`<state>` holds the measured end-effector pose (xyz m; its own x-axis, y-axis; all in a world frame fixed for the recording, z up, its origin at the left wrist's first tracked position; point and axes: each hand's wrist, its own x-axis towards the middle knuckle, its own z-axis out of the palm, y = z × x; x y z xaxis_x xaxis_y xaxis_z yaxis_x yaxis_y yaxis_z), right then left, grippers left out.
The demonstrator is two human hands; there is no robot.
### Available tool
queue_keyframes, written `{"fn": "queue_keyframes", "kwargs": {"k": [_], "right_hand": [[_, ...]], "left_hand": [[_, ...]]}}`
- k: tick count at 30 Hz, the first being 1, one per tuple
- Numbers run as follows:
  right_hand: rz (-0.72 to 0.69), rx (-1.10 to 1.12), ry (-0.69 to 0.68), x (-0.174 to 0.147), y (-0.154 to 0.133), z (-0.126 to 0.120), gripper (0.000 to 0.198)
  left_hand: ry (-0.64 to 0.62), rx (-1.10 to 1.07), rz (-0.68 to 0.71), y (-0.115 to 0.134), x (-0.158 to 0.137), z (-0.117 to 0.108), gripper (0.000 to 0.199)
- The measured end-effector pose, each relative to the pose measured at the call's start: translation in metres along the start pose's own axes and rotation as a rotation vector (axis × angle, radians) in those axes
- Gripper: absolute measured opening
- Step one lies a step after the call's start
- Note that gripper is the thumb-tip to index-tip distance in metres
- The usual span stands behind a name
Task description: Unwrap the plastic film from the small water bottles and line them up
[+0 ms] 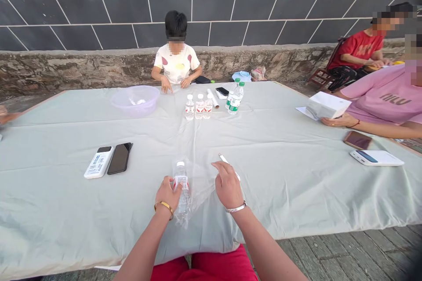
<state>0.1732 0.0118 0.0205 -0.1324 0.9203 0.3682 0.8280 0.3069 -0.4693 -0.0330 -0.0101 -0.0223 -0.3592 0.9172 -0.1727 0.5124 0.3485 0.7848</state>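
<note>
My left hand (169, 194) grips a small clear water bottle (181, 193) with a white cap and a red-and-white label, its thumb across the label. The bottle lies on clear plastic film (199, 197), its cap pointing away from me. To the right, my right hand (228, 184) is bent at the wrist over the film's right side, its fingers stretched out to the left with nothing seen in them. Partly hidden behind that hand is a thin white pen-like stick (223, 158); I cannot tell whether the hand touches it.
A grey cloth covers the table (296, 193). Left lie a white power bank (99, 164) and a phone (120, 159). Beyond stand three small bottles (199, 109), green-capped bottles (234, 101) and a purple basin (135, 101). People sit opposite and at the right, one holding a white box (328, 104).
</note>
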Motion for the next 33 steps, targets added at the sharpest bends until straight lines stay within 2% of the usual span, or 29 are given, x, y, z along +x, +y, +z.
{"fn": "queue_keyframes", "kwargs": {"k": [1, 2, 4, 5, 6, 7, 10, 12, 14, 16, 18, 20, 23, 26, 29, 31, 33], "right_hand": [[-0.131, 0.069, 0.010, -0.002, -0.012, 0.000, 0.047], [-0.266, 0.133, -0.035, -0.003, -0.023, 0.003, 0.045], [-0.480, 0.211, -0.242, -0.002, -0.040, 0.013, 0.039], [-0.524, 0.215, -0.355, 0.000, -0.045, 0.020, 0.034], [-0.504, 0.202, -0.435, 0.003, -0.046, 0.027, 0.029], [-0.425, 0.179, -0.476, 0.006, -0.045, 0.033, 0.025], [-0.079, 0.104, -0.516, 0.016, -0.028, 0.043, 0.021], [0.072, 0.066, -0.584, 0.020, -0.016, 0.043, 0.023], [0.167, 0.046, -0.645, 0.021, -0.014, 0.040, 0.030], [0.247, 0.042, -0.642, 0.021, -0.023, 0.039, 0.050], [0.269, 0.031, -0.619, 0.020, -0.040, 0.042, 0.077], [0.238, 0.023, -0.626, 0.019, -0.057, 0.049, 0.089], [0.240, 0.040, -0.702, 0.020, -0.070, 0.058, 0.079], [0.293, 0.068, -0.774, 0.022, -0.068, 0.059, 0.066], [0.284, 0.025, -0.684, 0.020, -0.065, 0.051, 0.066], [0.241, -0.046, -0.589, 0.016, -0.066, 0.045, 0.070], [0.204, -0.090, -0.573, 0.014, -0.066, 0.040, 0.079]], "left_hand": [[0.007, -0.002, 0.021, 0.000, -0.001, 0.001, 0.023], [0.013, -0.008, 0.047, -0.001, -0.001, 0.001, 0.021], [0.014, -0.078, 0.078, -0.002, 0.000, 0.001, 0.027], [0.009, -0.155, 0.061, -0.002, 0.002, 0.000, 0.029], [0.001, -0.246, 0.026, -0.004, 0.003, 0.000, 0.030], [-0.003, -0.336, -0.023, -0.006, 0.005, -0.001, 0.031], [0.003, -0.516, -0.178, -0.016, 0.010, -0.007, 0.029], [0.009, -0.586, -0.256, -0.024, 0.012, -0.011, 0.027], [0.028, -0.648, -0.320, -0.030, 0.012, -0.016, 0.024], [0.063, -0.672, -0.359, -0.031, 0.011, -0.019, 0.023], [0.065, -0.649, -0.370, -0.028, 0.010, -0.020, 0.028], [0.039, -0.590, -0.335, -0.024, 0.011, -0.018, 0.035], [0.019, -0.540, -0.241, -0.022, 0.014, -0.015, 0.038], [0.042, -0.576, -0.187, -0.024, 0.011, -0.013, 0.038], [0.047, -0.642, -0.086, -0.020, -0.001, -0.015, 0.041], [0.004, -0.680, -0.003, -0.010, -0.012, -0.017, 0.042], [-0.037, -0.683, 0.067, 0.004, -0.023, -0.019, 0.042]]}}
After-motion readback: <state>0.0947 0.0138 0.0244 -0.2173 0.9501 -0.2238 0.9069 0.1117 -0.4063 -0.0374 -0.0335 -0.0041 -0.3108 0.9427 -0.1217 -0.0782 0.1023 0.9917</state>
